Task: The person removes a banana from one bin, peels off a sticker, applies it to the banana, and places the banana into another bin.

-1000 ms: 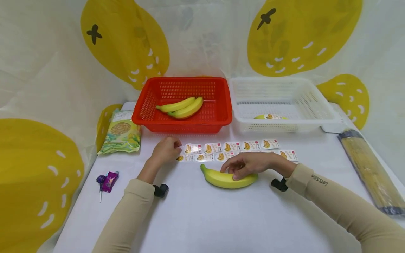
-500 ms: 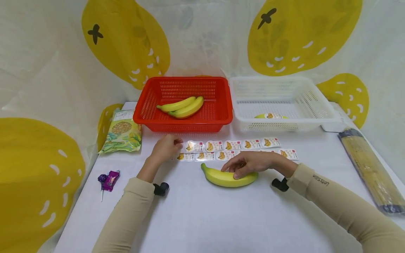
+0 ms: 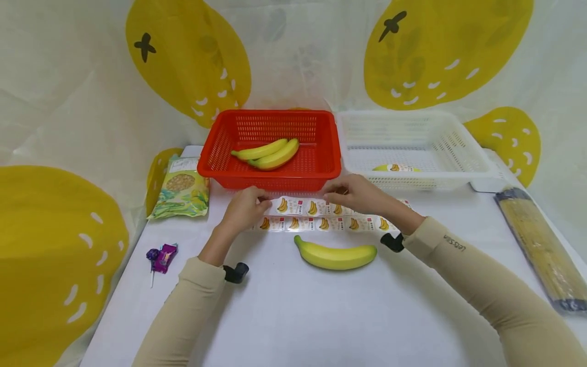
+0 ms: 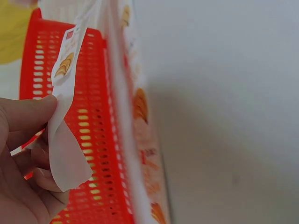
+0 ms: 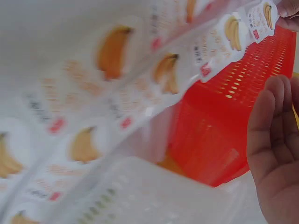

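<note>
My left hand [image 3: 244, 208] pinches the left end of a strip of banana stickers [image 3: 302, 207] between thumb and fingers. That end is raised, and in the left wrist view its blank tip [image 4: 69, 158] curls down past the fingers. My right hand [image 3: 359, 194] is over the strip farther right, just in front of the baskets. The right wrist view shows its fingers [image 5: 261, 121] loosely bent beside the strip, with nothing between them. A second strip of stickers [image 3: 316, 224] lies on the table just below. Nearer me lies a yellow banana [image 3: 338, 256], untouched by either hand.
Behind the hands, a red basket [image 3: 270, 182] holds bananas, and a white basket [image 3: 412, 179] holds a banana bearing a sticker. To the left are a green-yellow bag [image 3: 180, 189], a purple lollipop [image 3: 153, 254] and a purple wrapped candy [image 3: 165, 258]. Packaged noodles [image 3: 538, 244] lie at right.
My right hand has let go of the banana and moved up over the sticker strip. My left hand has lifted the strip's left end slightly. The banana stays where it was.
</note>
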Demonstrator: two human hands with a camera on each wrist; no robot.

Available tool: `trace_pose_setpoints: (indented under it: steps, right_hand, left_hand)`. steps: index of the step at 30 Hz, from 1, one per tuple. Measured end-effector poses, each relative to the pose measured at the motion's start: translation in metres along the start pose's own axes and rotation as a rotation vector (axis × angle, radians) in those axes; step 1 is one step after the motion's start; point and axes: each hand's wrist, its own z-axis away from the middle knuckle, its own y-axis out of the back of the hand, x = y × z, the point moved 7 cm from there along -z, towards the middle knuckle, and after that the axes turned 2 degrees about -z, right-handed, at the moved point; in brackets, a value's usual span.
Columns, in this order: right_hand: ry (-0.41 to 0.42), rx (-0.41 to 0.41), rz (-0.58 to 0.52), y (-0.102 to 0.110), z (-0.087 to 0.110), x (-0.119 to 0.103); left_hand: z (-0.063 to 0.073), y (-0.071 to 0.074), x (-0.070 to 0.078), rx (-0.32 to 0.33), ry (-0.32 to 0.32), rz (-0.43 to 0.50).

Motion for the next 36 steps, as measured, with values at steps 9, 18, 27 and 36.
trace_pose_setpoints:
  steps: [9,18,27,36]
  right_hand:
    - [0.037,0.023,0.177,-0.015,-0.04,-0.03]
    - [0.049,0.025,0.271,-0.035,-0.05,-0.037]
    - [0.155,0.135,0.317,-0.037,-0.048,-0.042]
    - [0.152,0.139,0.256,-0.038,-0.048,-0.035]
  left_hand:
    - [0.008,0.003,0.018,-0.021,-0.024,0.006]
    - [0.01,0.002,0.024,-0.027,-0.078,0.008]
    - [0.012,0.0,0.022,-0.038,-0.069,0.043]
    - [0.009,-0.003,0.02,-0.05,-0.052,0.042]
